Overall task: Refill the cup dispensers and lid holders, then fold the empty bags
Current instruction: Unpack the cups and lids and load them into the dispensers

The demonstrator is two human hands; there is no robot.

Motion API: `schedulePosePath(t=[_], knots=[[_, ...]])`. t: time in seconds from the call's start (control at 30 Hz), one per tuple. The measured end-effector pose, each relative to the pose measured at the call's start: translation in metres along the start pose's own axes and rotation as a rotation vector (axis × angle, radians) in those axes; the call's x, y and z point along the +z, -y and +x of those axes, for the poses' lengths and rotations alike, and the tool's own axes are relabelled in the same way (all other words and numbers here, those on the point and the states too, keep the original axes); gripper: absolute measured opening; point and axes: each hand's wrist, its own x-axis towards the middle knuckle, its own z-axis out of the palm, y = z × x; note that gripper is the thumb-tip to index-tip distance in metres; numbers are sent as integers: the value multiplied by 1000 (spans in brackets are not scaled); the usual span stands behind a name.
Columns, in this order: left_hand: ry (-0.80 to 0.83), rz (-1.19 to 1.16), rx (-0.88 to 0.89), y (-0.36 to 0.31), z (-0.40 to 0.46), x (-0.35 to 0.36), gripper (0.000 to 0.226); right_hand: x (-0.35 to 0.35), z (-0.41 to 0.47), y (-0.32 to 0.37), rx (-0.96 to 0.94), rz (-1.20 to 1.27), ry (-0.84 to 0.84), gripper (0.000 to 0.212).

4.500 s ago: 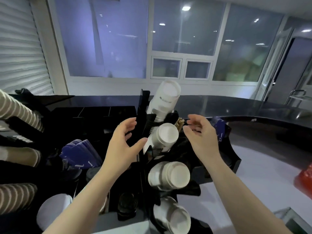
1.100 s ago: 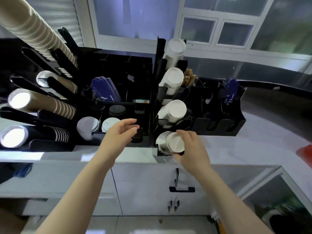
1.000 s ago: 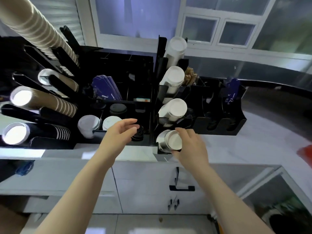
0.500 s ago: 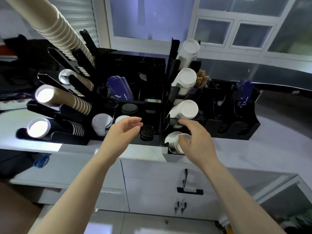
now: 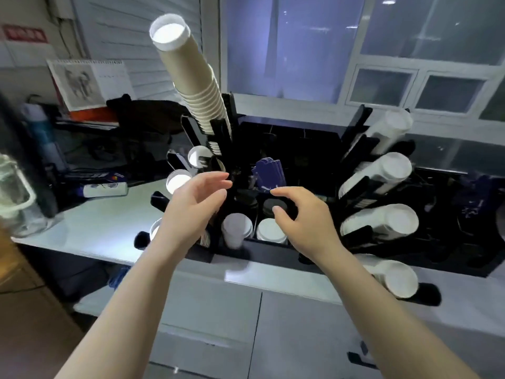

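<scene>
- Leaving the lowest white cup stack (image 5: 393, 280), the right hand (image 5: 303, 222) now hovers over the lid wells, loosely curled, holding nothing.
- Left hand (image 5: 191, 209) is relaxed and empty, hovering near the tall paper-cup stack (image 5: 191, 75).
- White lids (image 5: 271, 230) sit in the black organizer (image 5: 273, 255) just below both hands.
- Judged step: checking lid holders; next calls for fetching stock.
- No bags visible; well depth hidden.

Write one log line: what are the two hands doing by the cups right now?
left hand: open, empty | right hand: open, empty | both above white lid stacks in black plastic organiser | tall tan paper-cup stack: untouched
</scene>
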Motion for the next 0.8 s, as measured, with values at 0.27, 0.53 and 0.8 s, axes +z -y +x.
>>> schedulePosePath(t=[0.27,0.53,0.8], knots=[[-21,41,81,27,57,-138,30,102,71,62,9,21,-45,33],[112,80,89,52,151,-177,82,122,147,73,189,190,-244,59],[224,94,125,62,258,-144,102,131,238,62,170,195,-212,61]])
